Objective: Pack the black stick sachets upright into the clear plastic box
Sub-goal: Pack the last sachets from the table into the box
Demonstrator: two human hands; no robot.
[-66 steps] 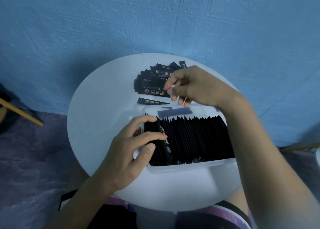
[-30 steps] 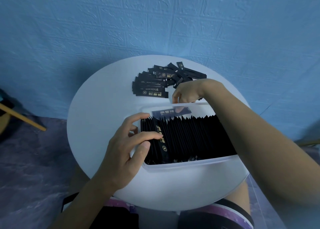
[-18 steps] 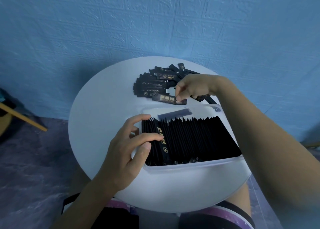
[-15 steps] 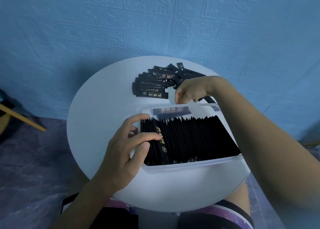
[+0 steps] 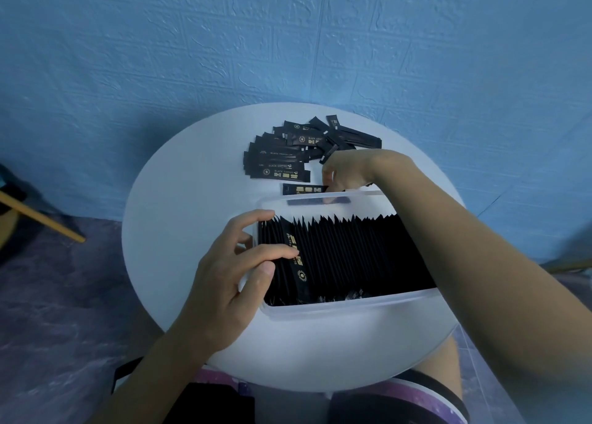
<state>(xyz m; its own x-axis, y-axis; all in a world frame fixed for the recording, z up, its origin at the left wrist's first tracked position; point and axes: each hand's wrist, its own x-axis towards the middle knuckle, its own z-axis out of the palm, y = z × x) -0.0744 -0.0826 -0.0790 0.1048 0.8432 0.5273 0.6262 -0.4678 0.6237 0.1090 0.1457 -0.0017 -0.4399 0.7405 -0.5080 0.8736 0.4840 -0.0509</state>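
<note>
Centrally, one clear plastic box (image 5: 336,305) sits on one round white table (image 5: 179,199), holding a row of upright sachets (image 5: 346,257) packed too tightly to count. The left hand (image 5: 234,279) presses spread fingers on the row's left end. Just above the box's far rim, the right hand (image 5: 346,173) pinches one flat sachet (image 5: 304,189). At upper centre lies a loose pile (image 5: 288,154) of about a dozen overlapping sachets.

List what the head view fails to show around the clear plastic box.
All in the head view.
Grip of the right hand on the lone black stick sachet: fingertips tucked under the hand.
Right end of the clear plastic box: covered by the right forearm.
Box floor: hidden beneath the packed black sachets.
Finer print on the loose sachet pile: too small to read.
</note>
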